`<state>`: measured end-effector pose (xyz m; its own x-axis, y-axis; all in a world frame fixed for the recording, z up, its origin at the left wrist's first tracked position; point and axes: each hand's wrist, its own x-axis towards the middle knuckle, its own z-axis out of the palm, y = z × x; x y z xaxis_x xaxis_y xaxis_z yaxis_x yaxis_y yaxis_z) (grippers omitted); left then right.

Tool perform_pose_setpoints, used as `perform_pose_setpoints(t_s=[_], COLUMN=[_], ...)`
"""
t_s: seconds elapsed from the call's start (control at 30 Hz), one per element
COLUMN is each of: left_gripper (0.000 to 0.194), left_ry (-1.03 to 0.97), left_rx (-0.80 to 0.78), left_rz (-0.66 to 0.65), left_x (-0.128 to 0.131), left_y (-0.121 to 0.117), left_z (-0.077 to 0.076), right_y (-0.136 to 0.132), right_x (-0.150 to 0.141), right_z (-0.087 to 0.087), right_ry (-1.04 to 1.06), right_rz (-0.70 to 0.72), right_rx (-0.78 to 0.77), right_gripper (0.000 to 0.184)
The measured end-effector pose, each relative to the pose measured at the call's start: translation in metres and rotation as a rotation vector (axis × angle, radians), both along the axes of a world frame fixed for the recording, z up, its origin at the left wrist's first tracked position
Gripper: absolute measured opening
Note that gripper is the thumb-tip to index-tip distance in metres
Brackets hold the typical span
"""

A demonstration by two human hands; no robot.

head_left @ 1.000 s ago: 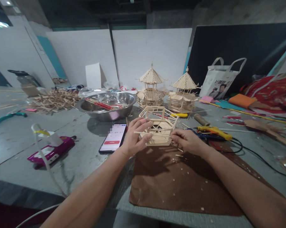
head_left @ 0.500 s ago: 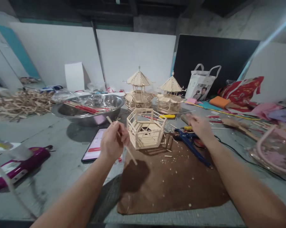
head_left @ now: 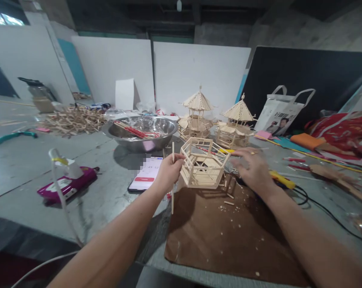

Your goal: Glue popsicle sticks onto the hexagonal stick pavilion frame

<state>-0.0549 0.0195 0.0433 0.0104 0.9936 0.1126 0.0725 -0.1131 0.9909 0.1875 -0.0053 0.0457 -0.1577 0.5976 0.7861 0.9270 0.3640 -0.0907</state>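
Note:
My left hand [head_left: 170, 172] is closed around a thin wooden stick [head_left: 173, 202], held upright. Its fingertips meet the left side of a small hexagonal stick frame [head_left: 203, 181], open at the top, with railing-like sides. At the frame's right upper edge is my right hand [head_left: 251, 166], fingers bent and apart; whether they touch the frame I cannot tell. The frame stands at the back edge of a brown board [head_left: 214, 232] with wood scraps on it. Beside my right wrist lies a yellow-handled tool [head_left: 282, 180] with a black cord.
Two stick pagodas [head_left: 198, 105] [head_left: 238, 113] stand behind the frame. To the left are a metal basin [head_left: 141, 144] holding red-and-wood sticks, a phone [head_left: 145, 180], a purple power strip [head_left: 68, 186] and a stick pile [head_left: 73, 120]. A white bag [head_left: 280, 114] is at back right.
My view has turned left. My left hand has brought the stick upright against the frame's side. My right hand has come from the tools on the right to the frame's right edge.

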Motion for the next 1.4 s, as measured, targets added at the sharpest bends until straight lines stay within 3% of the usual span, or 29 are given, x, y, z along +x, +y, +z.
perform_pose_setpoints(t_s=[0.1,0.23,0.33,0.6,1.4], left_gripper=[0.007,0.009,0.012,0.009,0.014], left_ry=[0.033,0.069,0.066,0.031,0.005], left_rx=[-0.021,-0.072,-0.088,-0.203,-0.208], left_rz=[0.033,0.02,-0.032,-0.127,-0.17], left_x=[0.002,0.005,0.007,0.008,0.01], left_y=[0.001,-0.001,-0.003,-0.007,-0.013], left_z=[-0.004,-0.007,-0.007,-0.005,0.002], right_y=[-0.002,0.008,0.015,0.013,0.014], right_x=[-0.057,-0.084,-0.083,-0.085,-0.084], right_z=[0.012,0.006,-0.001,-0.004,-0.006], right_ry=[-0.126,-0.218,-0.215,-0.186,-0.212], right_rz=[0.218,0.234,0.26,0.273,0.249], right_rx=[-0.093,-0.315,-0.4,-0.404,-0.433], right_gripper=[0.024,0.021,0.019,0.018,0.023])
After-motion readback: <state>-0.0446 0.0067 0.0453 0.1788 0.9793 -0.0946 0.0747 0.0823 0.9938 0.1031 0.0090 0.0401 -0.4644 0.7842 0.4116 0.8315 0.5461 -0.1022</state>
